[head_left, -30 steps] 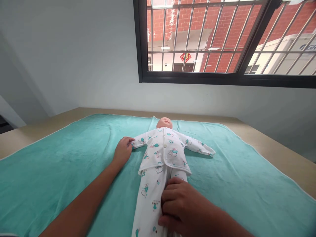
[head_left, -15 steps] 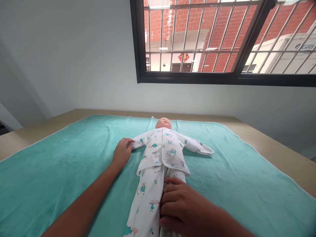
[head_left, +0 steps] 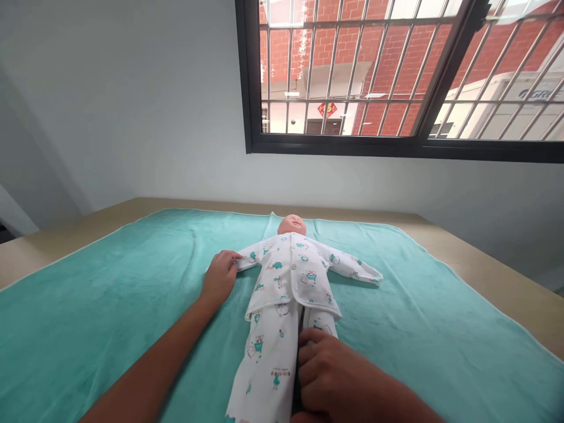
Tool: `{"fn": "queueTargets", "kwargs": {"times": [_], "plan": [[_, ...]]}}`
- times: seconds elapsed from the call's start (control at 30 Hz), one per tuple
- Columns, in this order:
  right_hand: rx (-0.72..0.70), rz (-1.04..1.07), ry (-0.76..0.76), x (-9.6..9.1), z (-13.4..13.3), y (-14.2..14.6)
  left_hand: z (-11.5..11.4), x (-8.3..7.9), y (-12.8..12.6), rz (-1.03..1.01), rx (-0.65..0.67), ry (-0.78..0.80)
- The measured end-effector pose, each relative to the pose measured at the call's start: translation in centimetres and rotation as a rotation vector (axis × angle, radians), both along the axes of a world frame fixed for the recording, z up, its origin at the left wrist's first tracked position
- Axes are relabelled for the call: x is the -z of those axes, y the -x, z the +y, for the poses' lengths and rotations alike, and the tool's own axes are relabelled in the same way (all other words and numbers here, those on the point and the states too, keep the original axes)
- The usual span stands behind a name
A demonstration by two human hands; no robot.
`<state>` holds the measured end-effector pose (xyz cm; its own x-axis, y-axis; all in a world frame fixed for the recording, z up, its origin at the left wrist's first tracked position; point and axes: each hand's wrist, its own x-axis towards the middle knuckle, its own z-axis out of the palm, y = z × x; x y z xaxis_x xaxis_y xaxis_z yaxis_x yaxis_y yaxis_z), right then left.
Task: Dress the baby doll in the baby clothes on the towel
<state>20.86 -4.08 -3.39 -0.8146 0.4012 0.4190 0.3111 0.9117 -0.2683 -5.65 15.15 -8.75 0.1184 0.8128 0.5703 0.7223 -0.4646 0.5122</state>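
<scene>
A baby doll (head_left: pixel 291 224) in white printed pyjamas (head_left: pixel 288 276) lies on its back on a teal blanket (head_left: pixel 110 294), head toward the window. My left hand (head_left: pixel 219 276) is closed on the cuff of the doll's near-left sleeve, fingers curled over the fabric. My right hand (head_left: pixel 328 376) lies over the doll's right trouser leg, fingers bent and gripping the cloth. The other trouser leg (head_left: pixel 264 364) runs down to the bottom edge of the view. The doll's far sleeve (head_left: pixel 352 268) stretches out to the right.
The blanket covers a beige tabletop (head_left: pixel 489 270) set against a white wall. A dark-framed window (head_left: pixel 396 76) with metal bars is above, with brick buildings outside. The table's right edge slopes toward the lower right.
The two trouser legs have parted slightly, showing a dark gap between them. My right hand has slid a little lower on the leg. My left hand stays on the sleeve cuff.
</scene>
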Motion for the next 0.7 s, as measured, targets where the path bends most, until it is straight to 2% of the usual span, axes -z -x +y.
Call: {"fn": "queueTargets", "kwargs": {"times": [0.1, 0.2, 0.27, 0.37, 0.43, 0.5, 0.6, 0.7], "plan": [[0.072, 0.248, 0.057, -1.0, 0.0, -0.4, -0.2, -0.2, 0.0, -0.003, 0.001, -0.004], [0.241, 0.483, 0.137, -1.6, 0.6, -2.0, -0.6, -0.7, -0.1, -0.036, 0.004, -0.028], [0.401, 0.611, 0.213, -1.2, 1.5, -3.4, -1.1, -1.0, -0.2, -0.087, 0.010, -0.038], [0.733, 0.729, 0.329, 0.5, 3.2, -5.4, -1.7, -1.3, -0.2, -0.167, 0.034, 0.034], [0.930, 0.723, 0.377, 1.9, 4.5, -6.5, -2.0, -1.2, -0.2, -0.185, 0.052, 0.089], [1.037, 0.654, 0.407, 3.2, 5.7, -7.4, -2.0, -1.0, -0.1, -0.186, 0.063, 0.108], [1.065, 0.533, 0.414, 4.6, 7.1, -8.3, -1.8, -0.8, -0.1, -0.193, 0.059, 0.112], [1.041, 0.492, 0.442, 5.1, 7.9, -8.9, -1.5, -0.7, 0.1, -0.207, 0.040, 0.109]]}}
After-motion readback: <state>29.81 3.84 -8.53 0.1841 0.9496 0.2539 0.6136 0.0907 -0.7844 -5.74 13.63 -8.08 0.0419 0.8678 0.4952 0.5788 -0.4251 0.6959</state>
